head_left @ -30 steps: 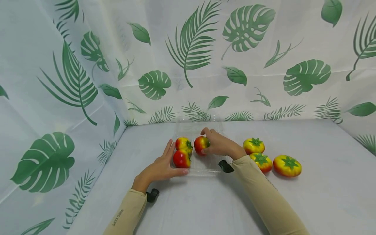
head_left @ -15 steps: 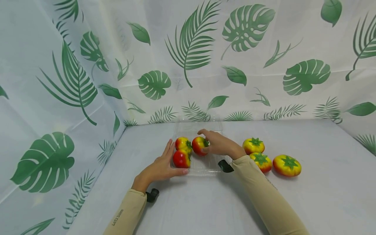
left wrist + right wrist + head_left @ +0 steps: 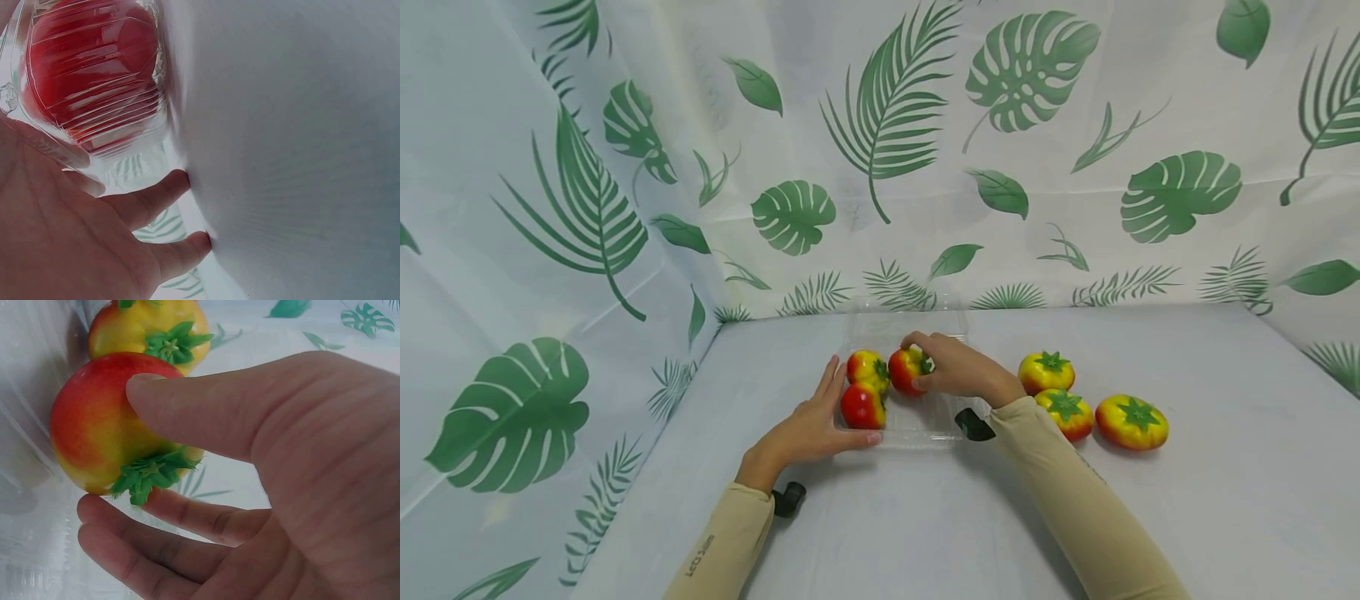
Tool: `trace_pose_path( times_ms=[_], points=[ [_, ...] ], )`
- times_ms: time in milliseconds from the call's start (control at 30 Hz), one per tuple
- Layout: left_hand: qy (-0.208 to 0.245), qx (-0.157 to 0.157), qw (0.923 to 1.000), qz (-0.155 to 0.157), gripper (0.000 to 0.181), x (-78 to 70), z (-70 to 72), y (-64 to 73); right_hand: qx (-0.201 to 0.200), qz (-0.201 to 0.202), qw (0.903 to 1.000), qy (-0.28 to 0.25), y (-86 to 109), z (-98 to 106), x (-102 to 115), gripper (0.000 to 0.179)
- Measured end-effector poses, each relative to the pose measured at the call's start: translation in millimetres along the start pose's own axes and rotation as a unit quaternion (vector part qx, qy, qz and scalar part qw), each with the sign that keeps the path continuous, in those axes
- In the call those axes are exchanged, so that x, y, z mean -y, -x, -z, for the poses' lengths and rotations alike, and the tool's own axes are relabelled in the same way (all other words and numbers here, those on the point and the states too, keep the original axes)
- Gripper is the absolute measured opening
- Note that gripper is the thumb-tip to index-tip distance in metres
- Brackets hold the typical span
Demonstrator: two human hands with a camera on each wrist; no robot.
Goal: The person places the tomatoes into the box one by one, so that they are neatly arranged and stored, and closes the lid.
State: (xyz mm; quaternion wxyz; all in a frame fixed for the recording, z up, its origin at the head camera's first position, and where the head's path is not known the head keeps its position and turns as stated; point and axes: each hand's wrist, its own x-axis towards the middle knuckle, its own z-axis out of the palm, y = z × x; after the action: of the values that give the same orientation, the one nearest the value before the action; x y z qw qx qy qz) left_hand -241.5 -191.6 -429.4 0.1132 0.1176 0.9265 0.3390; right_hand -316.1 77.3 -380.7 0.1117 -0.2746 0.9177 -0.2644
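A clear plastic clamshell box (image 3: pixel 925 433) lies on the table with its lid (image 3: pixel 910 323) raised at the back. Along its left side sit two red-and-yellow tomatoes with green leafy tops, a rear tomato (image 3: pixel 865 365) and a front tomato (image 3: pixel 861 407). My right hand (image 3: pixel 958 367) pinches a third tomato (image 3: pixel 94 431) between thumb and fingers, right beside the rear one. Its leafy top faces my palm. My left hand (image 3: pixel 808 429) rests against the box's left side, fingers extended and thumb at the front edge. In the left wrist view, red shows through the ribbed wall (image 3: pixel 112 119).
Three more tomatoes stand right of the box: a rear one (image 3: pixel 1045 372), a middle one (image 3: pixel 1063 414) partly behind my right sleeve, and a right one (image 3: pixel 1132 423). A white leaf-print curtain (image 3: pixel 910 242) hangs behind the pale table (image 3: pixel 880 533).
My right hand has shifted the tomato slightly left, up against the rear one, and its index finger has come down onto it. My left hand has stayed in place.
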Motion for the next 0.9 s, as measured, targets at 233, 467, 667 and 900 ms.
trace_pose_path(
  times_ms=[233,467,667,900],
  points=[
    [0.001,0.003,1.0000,-0.001,0.126,-1.9,-0.3,0.2,0.010,-0.005,0.9999,0.000,1.8,-1,-1,0.067],
    [0.003,0.003,1.0000,-0.004,0.125,-1.2,-2.7,0.0,0.012,-0.014,0.9998,0.002,4.6,0,0,0.070],
    [0.005,0.003,1.0000,-0.005,0.125,-2.1,-2.9,0.5,0.012,-0.009,0.9999,0.007,6.7,3,0,0.071],
    [0.002,0.002,1.0000,-0.005,0.126,-1.1,0.9,1.5,-0.011,0.012,0.9997,0.016,14.2,11,2,0.069]
  ],
)
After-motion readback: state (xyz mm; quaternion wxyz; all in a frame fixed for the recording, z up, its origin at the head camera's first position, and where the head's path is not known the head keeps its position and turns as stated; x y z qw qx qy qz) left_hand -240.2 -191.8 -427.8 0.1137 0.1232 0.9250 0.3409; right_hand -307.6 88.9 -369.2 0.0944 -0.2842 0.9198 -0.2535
